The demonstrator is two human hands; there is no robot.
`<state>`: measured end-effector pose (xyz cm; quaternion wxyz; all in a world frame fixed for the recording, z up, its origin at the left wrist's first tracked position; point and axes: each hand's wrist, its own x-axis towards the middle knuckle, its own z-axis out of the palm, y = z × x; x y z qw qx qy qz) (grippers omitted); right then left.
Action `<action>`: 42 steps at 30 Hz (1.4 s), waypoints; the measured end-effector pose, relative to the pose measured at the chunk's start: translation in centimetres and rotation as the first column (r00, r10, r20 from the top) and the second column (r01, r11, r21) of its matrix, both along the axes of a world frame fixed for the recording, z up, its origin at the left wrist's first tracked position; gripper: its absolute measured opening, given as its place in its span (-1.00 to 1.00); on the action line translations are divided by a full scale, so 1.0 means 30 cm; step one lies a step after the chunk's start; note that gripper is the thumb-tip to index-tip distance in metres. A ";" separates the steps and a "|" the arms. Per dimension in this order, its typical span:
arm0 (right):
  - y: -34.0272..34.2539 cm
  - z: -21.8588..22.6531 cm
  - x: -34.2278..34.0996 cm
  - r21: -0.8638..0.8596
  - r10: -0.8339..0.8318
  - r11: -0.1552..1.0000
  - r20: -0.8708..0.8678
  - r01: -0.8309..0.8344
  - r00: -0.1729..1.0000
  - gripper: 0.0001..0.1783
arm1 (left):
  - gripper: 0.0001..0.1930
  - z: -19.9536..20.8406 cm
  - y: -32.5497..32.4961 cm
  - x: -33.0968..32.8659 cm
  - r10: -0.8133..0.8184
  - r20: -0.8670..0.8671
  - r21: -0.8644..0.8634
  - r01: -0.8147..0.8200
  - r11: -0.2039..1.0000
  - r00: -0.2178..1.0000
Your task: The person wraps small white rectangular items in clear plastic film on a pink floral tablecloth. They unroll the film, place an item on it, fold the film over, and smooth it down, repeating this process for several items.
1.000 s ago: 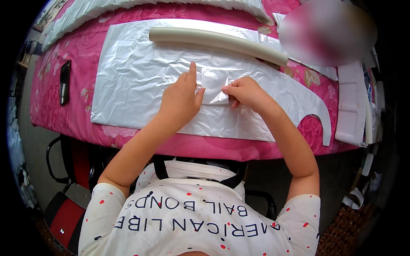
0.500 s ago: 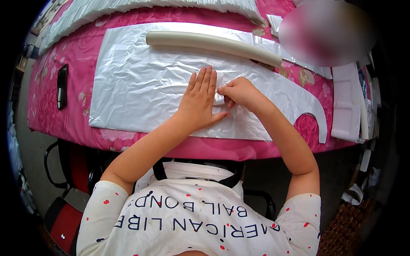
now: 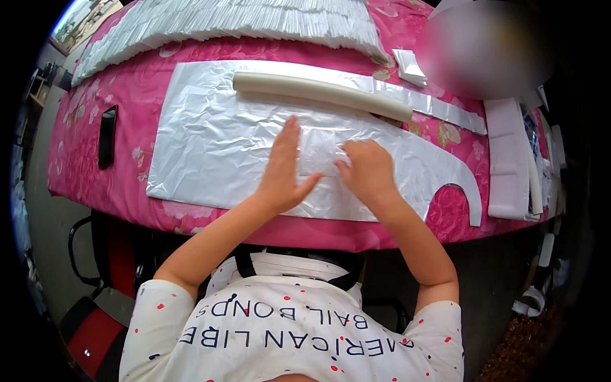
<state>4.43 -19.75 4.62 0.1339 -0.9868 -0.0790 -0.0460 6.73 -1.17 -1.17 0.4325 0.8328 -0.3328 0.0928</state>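
A wrinkled white plastic sheet (image 3: 210, 140), with a curved cut-out at its right end, lies flat on the table. Near its middle is a small square of thin translucent plastic (image 3: 318, 151). My left hand (image 3: 281, 167) rests along the left side of this square, fingers stretched out together and thumb apart. At the square's right edge, my right hand (image 3: 371, 169) has its fingers curled in, the tips and thumb closed at that edge. Exactly how they grip it is partly hidden. A long cream tube (image 3: 318, 93) lies across the sheet beyond both hands.
A pink flowered cloth (image 3: 76, 146) covers the table. On it are a black phone (image 3: 108, 137) at left, long rows of folded white pieces (image 3: 242, 25) at the back, and a small white stack (image 3: 409, 67). A white foam box (image 3: 507, 159) stands right. Chairs (image 3: 95, 325) are below left.
The translucent square now lies spread between my hands. My left hand has turned onto its edge and shifted slightly left; my right hand has moved right and nearer. The view has tilted a little.
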 end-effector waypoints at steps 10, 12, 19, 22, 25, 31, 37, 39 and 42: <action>0.291 -0.249 0.059 0.203 0.253 0.941 0.105 -0.269 0.962 -0.18 | -0.77 0.091 0.439 -0.350 0.099 -0.979 0.032 -0.348 0.937 0.177; 0.411 -0.234 -0.024 0.283 0.295 0.913 0.039 -0.294 0.955 -0.17 | -0.76 0.091 0.470 -0.406 0.159 -0.986 0.115 -0.476 0.872 0.053; 0.586 -0.115 -0.164 0.582 0.659 0.675 -0.200 -0.453 0.725 -0.24 | -0.91 0.040 0.499 -0.443 0.100 -0.994 0.052 -0.598 0.799 0.048; 0.524 -0.094 -0.140 0.570 0.655 0.628 -0.018 -0.531 0.755 -0.43 | -0.91 0.069 0.481 -0.400 0.197 -0.943 0.037 -0.504 0.863 0.268; 0.388 -0.079 -0.072 0.391 0.733 0.621 0.018 -0.679 0.680 -0.73 | -0.85 0.168 0.428 -0.317 0.268 -0.777 0.146 -0.251 0.957 0.570; -0.021 -0.025 0.153 0.615 0.371 0.687 0.159 -0.386 0.915 -0.85 | -0.69 0.205 0.334 -0.208 0.197 -0.460 0.095 -0.172 0.980 0.866; -0.552 -0.024 0.520 0.866 -0.488 0.440 0.008 0.238 0.873 -0.79 | -0.67 0.194 0.296 -0.212 0.137 -0.544 0.085 -0.108 0.990 0.828; -0.711 -0.101 0.603 0.724 -0.609 0.575 0.069 0.380 0.790 -0.70 | -0.67 0.191 0.287 -0.206 0.119 -0.561 0.080 -0.090 0.993 0.819; -0.732 -0.112 0.640 0.412 -0.722 0.633 0.008 0.655 0.692 -0.62 | -0.67 0.187 0.291 -0.203 0.125 -0.574 0.074 -0.101 0.992 0.809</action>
